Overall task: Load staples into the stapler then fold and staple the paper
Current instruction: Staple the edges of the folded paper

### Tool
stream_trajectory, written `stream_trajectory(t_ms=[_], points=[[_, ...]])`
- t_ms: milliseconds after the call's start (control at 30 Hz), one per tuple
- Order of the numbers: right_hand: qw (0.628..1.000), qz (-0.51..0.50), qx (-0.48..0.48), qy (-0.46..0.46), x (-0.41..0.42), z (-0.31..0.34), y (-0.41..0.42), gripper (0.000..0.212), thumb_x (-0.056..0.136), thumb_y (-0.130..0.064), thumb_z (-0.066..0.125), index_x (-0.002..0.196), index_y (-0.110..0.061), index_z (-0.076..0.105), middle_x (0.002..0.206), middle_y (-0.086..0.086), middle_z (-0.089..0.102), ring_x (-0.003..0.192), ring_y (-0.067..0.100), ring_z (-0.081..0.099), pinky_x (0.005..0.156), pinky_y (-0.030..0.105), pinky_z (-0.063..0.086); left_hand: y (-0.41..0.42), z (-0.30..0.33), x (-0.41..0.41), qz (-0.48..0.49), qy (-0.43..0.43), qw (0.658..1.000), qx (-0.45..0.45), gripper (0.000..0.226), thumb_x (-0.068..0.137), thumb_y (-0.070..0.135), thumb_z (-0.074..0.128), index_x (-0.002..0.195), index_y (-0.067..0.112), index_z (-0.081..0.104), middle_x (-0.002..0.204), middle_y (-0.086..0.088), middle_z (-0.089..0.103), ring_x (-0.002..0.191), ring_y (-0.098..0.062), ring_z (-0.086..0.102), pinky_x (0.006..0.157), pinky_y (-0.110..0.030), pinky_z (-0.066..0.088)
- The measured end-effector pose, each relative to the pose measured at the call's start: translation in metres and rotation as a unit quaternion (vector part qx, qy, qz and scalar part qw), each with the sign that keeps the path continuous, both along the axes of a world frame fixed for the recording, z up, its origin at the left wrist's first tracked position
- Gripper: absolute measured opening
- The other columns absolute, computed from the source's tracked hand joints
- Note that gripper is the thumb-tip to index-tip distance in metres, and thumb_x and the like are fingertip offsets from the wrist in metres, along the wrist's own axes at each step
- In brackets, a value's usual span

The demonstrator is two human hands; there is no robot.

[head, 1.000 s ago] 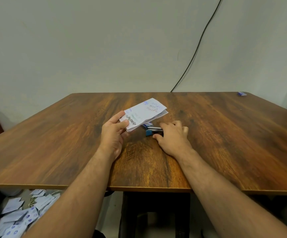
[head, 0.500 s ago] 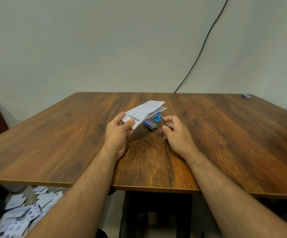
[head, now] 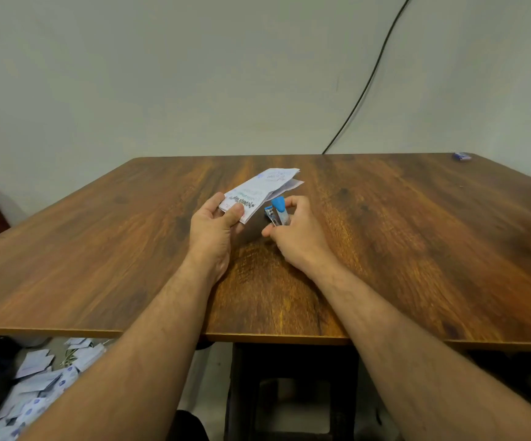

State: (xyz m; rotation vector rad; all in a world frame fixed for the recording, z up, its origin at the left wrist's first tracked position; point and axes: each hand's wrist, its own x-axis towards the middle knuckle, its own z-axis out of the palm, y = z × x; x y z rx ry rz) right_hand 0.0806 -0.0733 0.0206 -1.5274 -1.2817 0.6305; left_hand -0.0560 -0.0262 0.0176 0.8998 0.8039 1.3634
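Since half a second ago the right hand (head: 299,232) has turned the stapler (head: 277,213) up: it now stands nearly on end above the table (head: 416,249), blue cap uppermost and metal side toward the paper (head: 259,192), where before it lay lower with its dark arm swung out. The fingers are curled round it, thumb low at its near end. A second ago that hand lay flat over the stapler on the wood.

The left hand (head: 214,226) keeps its pinch on the folded paper's near corner (thumb on top, fingers beneath), the far end raised clear of the table and just beside the stapler; the two look close but apart.

Whether the stapler's mouth is open cannot be made out, since the fingers cover much of it. The print on the paper is too small to read. A small blue thing (head: 462,156) sits at the far right corner. Scattered papers (head: 38,386) lie on the floor, cut off by the frame edge.
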Motion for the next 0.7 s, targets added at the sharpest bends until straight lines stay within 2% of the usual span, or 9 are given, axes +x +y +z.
stream_trajectory(t_ms=[100,200,333,500,567,633,700], points=[[0.999,-0.004,-0.032,0.007,-0.002,0.000,0.002,0.048,0.084,-0.023,0.071,0.128,-0.021,0.051,0.101,-0.005,0.069,0.071,0.002,0.056,0.057,0.019,0.039,0.001,-0.002,0.001,0.004,0.000,1.000,0.015,0.066,0.093,-0.005,0.062,0.153,0.004,0.036,0.117,-0.007,0.066,0.084,-0.012,0.074,0.061,-0.020,0.059],[0.997,0.032,-0.058,0.045,-0.002,0.002,0.005,0.035,0.089,-0.048,0.057,0.111,-0.023,0.066,0.084,-0.001,0.078,0.056,0.005,0.050,0.057,0.027,0.033,0.001,-0.003,-0.001,-0.019,0.012,1.000,0.022,0.068,0.094,-0.006,0.062,0.154,0.010,0.035,0.125,-0.008,0.067,0.092,-0.015,0.075,0.072,-0.027,0.063],[0.996,0.039,-0.066,0.042,-0.004,0.000,0.005,0.047,0.096,-0.059,0.040,0.103,-0.024,0.071,0.077,-0.001,0.079,0.056,0.007,0.049,0.058,0.028,0.031,-0.002,-0.003,0.001,-0.030,0.047,0.997,0.051,0.071,0.094,-0.008,0.060,0.156,0.011,0.031,0.126,-0.006,0.068,0.094,-0.014,0.075,0.074,-0.027,0.062],[0.994,0.039,-0.065,0.075,-0.001,-0.002,0.003,0.052,0.095,-0.064,0.039,0.100,-0.023,0.071,0.080,0.003,0.079,0.053,0.009,0.050,0.055,0.030,0.033,-0.003,-0.005,0.003,-0.013,0.083,0.993,0.085,0.074,0.093,-0.009,0.061,0.157,0.009,0.027,0.137,-0.010,0.063,0.119,-0.024,0.066,0.091,-0.038,0.060],[0.994,0.042,-0.057,0.088,0.000,-0.001,0.000,0.049,0.096,-0.062,0.043,0.100,-0.022,0.072,0.082,0.004,0.079,0.051,0.009,0.048,0.053,0.029,0.034,-0.005,-0.005,0.004,-0.003,0.105,0.989,0.105,0.077,0.092,-0.010,0.062,0.158,0.009,0.026,0.133,-0.005,0.064,0.116,-0.018,0.067,0.092,-0.037,0.060],[0.992,0.051,-0.050,0.108,0.001,0.001,-0.004,0.043,0.097,-0.058,0.047,0.100,-0.022,0.072,0.084,0.005,0.080,0.049,0.008,0.044,0.048,0.026,0.035,-0.008,-0.004,0.005,0.003,0.128,0.983,0.130,0.078,0.092,-0.011,0.062,0.158,0.009,0.026,0.124,0.005,0.065,0.105,-0.005,0.069,0.091,-0.034,0.059],[0.991,0.056,-0.048,0.113,0.002,0.002,-0.007,0.039,0.097,-0.056,0.050,0.103,-0.024,0.072,0.083,0.004,0.080,0.048,0.008,0.042,0.044,0.023,0.034,-0.008,-0.004,0.005,0.008,0.142,0.979,0.149,0.077,0.091,-0.012,0.063,0.157,0.008,0.028,0.128,0.007,0.063,0.103,0.001,0.067,0.089,-0.029,0.059]])
